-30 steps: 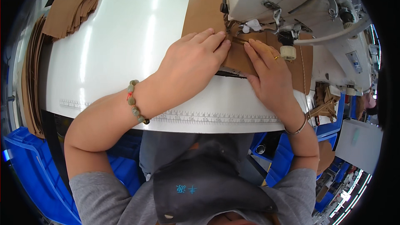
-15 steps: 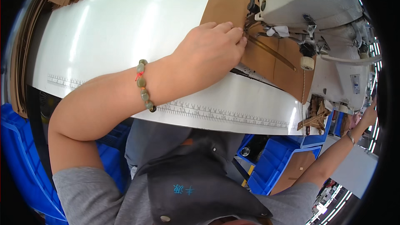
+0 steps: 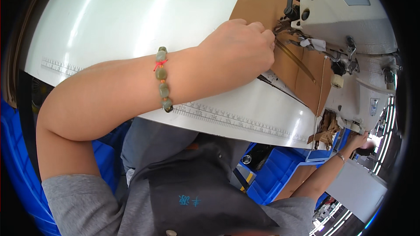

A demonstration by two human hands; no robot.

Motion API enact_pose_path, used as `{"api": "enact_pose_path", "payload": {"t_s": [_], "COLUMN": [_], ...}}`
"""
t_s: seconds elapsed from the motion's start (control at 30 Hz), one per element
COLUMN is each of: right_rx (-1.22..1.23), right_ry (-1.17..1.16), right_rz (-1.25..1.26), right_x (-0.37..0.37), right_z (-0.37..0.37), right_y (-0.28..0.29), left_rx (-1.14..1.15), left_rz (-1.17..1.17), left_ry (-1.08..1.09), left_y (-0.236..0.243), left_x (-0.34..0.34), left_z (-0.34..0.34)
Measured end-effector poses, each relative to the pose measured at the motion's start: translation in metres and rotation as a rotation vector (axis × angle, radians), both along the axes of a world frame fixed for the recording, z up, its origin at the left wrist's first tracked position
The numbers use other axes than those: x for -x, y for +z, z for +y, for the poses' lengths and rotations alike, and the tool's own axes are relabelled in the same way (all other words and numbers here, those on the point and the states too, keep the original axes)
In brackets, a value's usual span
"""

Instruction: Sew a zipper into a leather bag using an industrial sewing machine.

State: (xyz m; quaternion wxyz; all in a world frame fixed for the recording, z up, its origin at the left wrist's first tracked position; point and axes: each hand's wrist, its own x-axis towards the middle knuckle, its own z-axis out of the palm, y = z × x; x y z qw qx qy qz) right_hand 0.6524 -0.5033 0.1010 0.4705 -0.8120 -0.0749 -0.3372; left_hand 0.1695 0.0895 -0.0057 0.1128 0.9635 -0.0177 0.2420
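Flat brown panels (image 3: 251, 0), like leather or card, lie beneath the working end of a white sewing machine (image 3: 345, 22). My left hand (image 3: 245, 46) rests on them with bent fingers, close beside the machine's foot; its fingertips are partly hidden. A narrow brassy strip (image 3: 297, 61) slants across the brown material just right of that hand. Far to the right, my right hand (image 3: 358, 140) is beside a ridged pale knob (image 3: 358, 127) on the machine. Its fingers look drawn together, but whatever they grip is too small to make out.
Printed ruler marks run along the near edge of the white table (image 3: 131, 17). Brown scraps (image 3: 326, 131) gather at its right corner. Blue bins (image 3: 273, 175) stand below the table. A pale cord (image 3: 321, 87) hangs from the machine.
My left hand's fingers have bent more over the brown panels. My right hand has come inward, from the far right rim to beside the machine's knob. The whole view has shifted slightly.
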Motion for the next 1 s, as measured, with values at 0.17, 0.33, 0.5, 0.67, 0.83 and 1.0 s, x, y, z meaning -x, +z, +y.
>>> {"api": "enact_pose_path", "payload": {"t_s": [0.17,0.33,0.5,0.67,0.83,1.0], "right_rx": [-0.011,-0.12,-0.224,-0.033,-0.277,-0.207], "right_ry": [-0.004,0.136,-0.055,0.122,0.174,0.092], "right_rz": [0.092,0.082,0.329,0.144,-0.083,-0.112], "right_x": [-0.005,0.006,0.016,0.001,-0.015,0.013], "right_z": [-0.01,0.003,0.015,0.016,0.009,0.027], "right_y": [-0.015,-0.024,0.023,0.045,-0.001,-0.006], "left_rx": [-0.026,-0.004,0.004,-0.011,-0.007,-0.01], "left_rz": [0.055,0.045,0.008,0.035,0.027,0.058], "left_ry": [-0.002,0.0,0.002,-0.009,0.009,-0.016], "left_y": [0.0,0.0,-0.001,0.0,0.002,0.003], "left_x": [-0.002,-0.003,-0.003,-0.003,-0.001,0.0], "left_z": [-0.002,-0.002,-0.002,-0.001,-0.002,-0.001]}}
